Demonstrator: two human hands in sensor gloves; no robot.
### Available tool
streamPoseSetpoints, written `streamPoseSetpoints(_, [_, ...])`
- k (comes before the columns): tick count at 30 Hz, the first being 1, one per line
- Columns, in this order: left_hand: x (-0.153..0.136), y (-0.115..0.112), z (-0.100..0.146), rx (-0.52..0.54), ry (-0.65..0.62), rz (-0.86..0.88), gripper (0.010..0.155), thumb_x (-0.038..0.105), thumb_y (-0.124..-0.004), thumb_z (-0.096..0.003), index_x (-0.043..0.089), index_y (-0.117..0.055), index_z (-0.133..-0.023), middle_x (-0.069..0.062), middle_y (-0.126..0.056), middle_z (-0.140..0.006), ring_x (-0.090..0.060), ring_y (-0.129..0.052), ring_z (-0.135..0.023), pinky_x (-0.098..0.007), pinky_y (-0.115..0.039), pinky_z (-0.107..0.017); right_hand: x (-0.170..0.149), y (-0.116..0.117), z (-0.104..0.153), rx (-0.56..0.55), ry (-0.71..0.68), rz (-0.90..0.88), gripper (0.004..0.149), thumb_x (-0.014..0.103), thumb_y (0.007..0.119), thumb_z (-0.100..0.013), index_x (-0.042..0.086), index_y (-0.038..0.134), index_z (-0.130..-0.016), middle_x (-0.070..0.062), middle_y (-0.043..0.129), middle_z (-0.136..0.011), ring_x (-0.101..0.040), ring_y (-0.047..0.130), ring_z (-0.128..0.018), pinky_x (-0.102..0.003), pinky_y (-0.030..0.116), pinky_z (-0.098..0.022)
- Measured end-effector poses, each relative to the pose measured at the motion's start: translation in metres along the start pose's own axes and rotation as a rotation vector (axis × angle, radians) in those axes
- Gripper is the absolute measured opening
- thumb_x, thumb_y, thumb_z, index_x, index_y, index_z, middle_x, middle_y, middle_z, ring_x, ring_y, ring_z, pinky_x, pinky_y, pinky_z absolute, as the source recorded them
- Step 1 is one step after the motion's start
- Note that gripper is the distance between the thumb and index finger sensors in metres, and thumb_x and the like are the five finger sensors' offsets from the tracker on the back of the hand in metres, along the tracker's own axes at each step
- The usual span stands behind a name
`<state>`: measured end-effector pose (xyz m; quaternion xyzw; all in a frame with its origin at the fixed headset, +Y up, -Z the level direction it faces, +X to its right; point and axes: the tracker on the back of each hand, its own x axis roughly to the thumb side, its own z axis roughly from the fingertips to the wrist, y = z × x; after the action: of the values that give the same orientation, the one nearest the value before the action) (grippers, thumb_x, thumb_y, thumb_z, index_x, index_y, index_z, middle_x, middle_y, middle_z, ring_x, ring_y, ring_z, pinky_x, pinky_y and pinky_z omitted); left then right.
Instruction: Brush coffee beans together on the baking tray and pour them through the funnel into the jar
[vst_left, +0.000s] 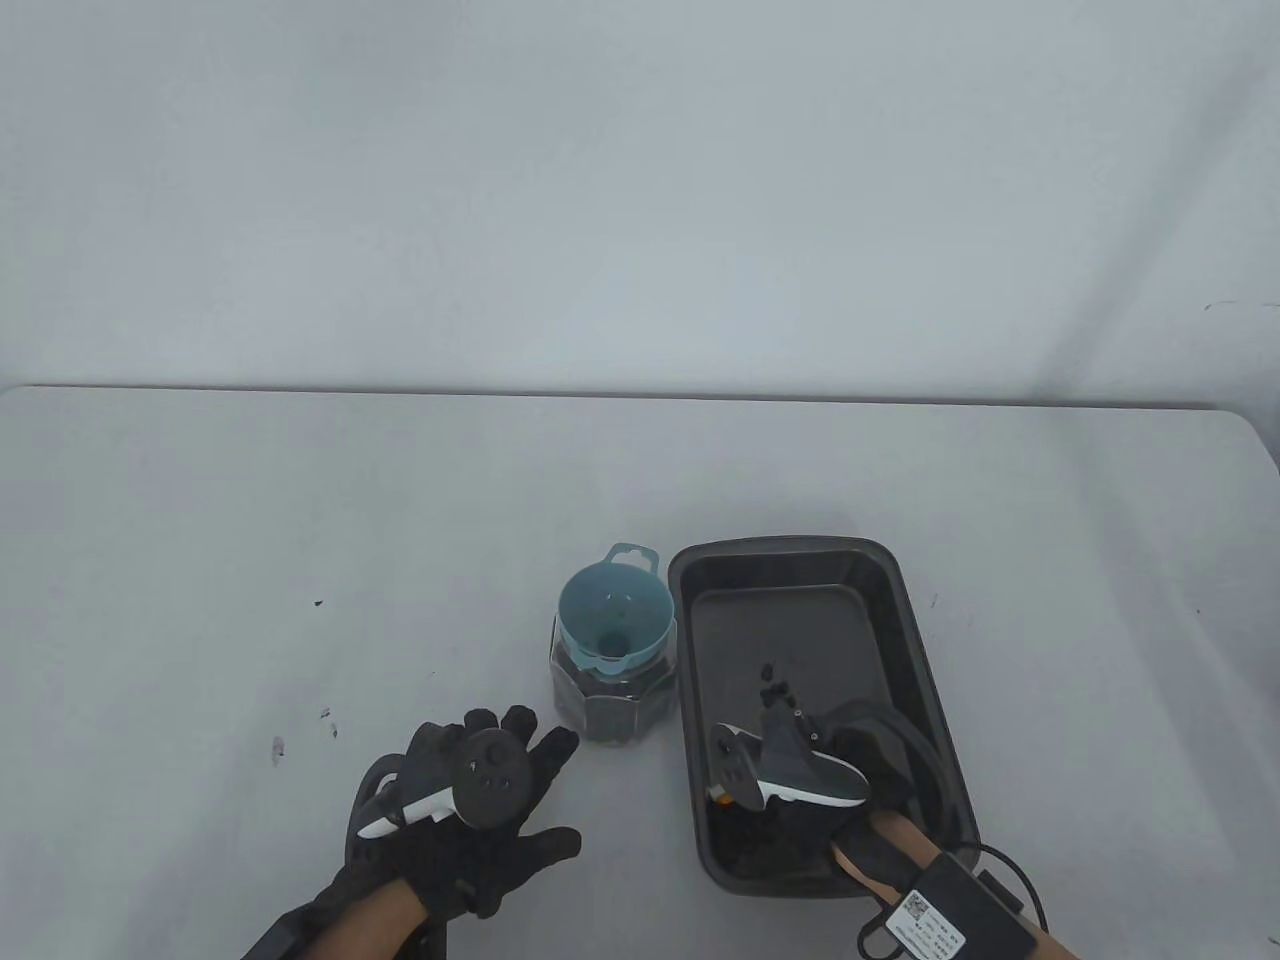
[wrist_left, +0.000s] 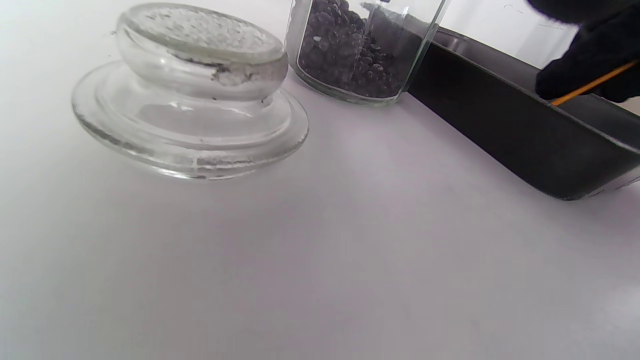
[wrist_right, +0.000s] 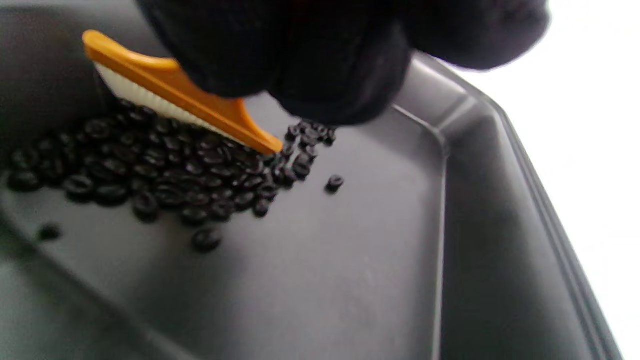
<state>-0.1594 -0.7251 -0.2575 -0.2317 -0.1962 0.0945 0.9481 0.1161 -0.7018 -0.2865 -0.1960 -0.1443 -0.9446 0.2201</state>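
Note:
A dark baking tray (vst_left: 915, 640) lies right of centre. Just to its left stands a glass jar (vst_left: 610, 705) holding coffee beans, with a blue funnel (vst_left: 612, 615) in its mouth. My right hand (vst_left: 790, 800) is inside the tray's near end and grips an orange brush (wrist_right: 175, 95) with white bristles. The brush sits against a heap of coffee beans (wrist_right: 165, 170), and a few stray beans (vst_left: 772, 682) lie further up the tray. My left hand (vst_left: 520, 810) rests on the table in front of the jar, fingers spread and holding nothing.
A glass jar lid (wrist_left: 190, 100) lies on the white table close to the jar (wrist_left: 360, 50) and shows only in the left wrist view. The tray's side wall (wrist_left: 500, 115) runs just right of the jar. A cable and box (vst_left: 940, 915) hang at my right wrist.

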Motion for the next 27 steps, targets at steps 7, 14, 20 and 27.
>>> streamPoseSetpoints(7, [0.0, 0.0, 0.0, -0.009, 0.004, 0.003, 0.09, 0.079, -0.052, -0.039, 0.038, -0.016, -0.111, -0.013, -0.015, -0.119, -0.048, -0.019, -0.112, -0.065, -0.021, -0.078, 0.009, 0.001, 0.017, 0.027, -0.039, 0.029, 0.044, 0.031, 0.088, -0.033, 0.039, 0.086, -0.076, 0.001, 0.091, -0.072, -0.013, 0.099, -0.035, -0.03, 0.086, -0.019])
streamPoseSetpoints(14, [-0.001, 0.0, 0.0, -0.009, 0.004, 0.007, 0.09, 0.079, -0.052, -0.039, 0.038, -0.016, -0.111, -0.013, -0.016, -0.119, -0.048, -0.019, -0.112, -0.065, -0.021, -0.078, -0.011, -0.014, 0.016, -0.005, 0.003, -0.019, 0.047, 0.031, 0.087, -0.033, 0.033, 0.084, -0.08, -0.001, 0.09, -0.073, -0.014, 0.099, -0.037, -0.03, 0.086, -0.02])
streamPoseSetpoints(20, [-0.001, 0.001, 0.0, -0.012, 0.004, 0.009, 0.09, 0.078, -0.052, -0.0391, 0.038, -0.016, -0.111, -0.013, -0.015, -0.119, -0.048, -0.019, -0.112, -0.065, -0.021, -0.078, -0.051, -0.037, 0.006, -0.163, 0.15, -0.09, 0.048, 0.03, 0.087, -0.034, 0.03, 0.081, -0.082, -0.004, 0.088, -0.073, -0.016, 0.098, -0.037, -0.031, 0.086, -0.02])
streamPoseSetpoints(27, [-0.002, 0.0, 0.0, -0.019, 0.003, 0.013, 0.09, 0.078, -0.052, -0.0391, 0.038, -0.016, -0.111, -0.013, -0.015, -0.119, -0.048, -0.019, -0.112, -0.065, -0.021, -0.078, -0.067, -0.025, -0.034, -0.295, 0.328, -0.001, 0.048, 0.03, 0.087, -0.034, 0.031, 0.081, -0.081, -0.003, 0.088, -0.073, -0.015, 0.098, -0.037, -0.03, 0.086, -0.02])
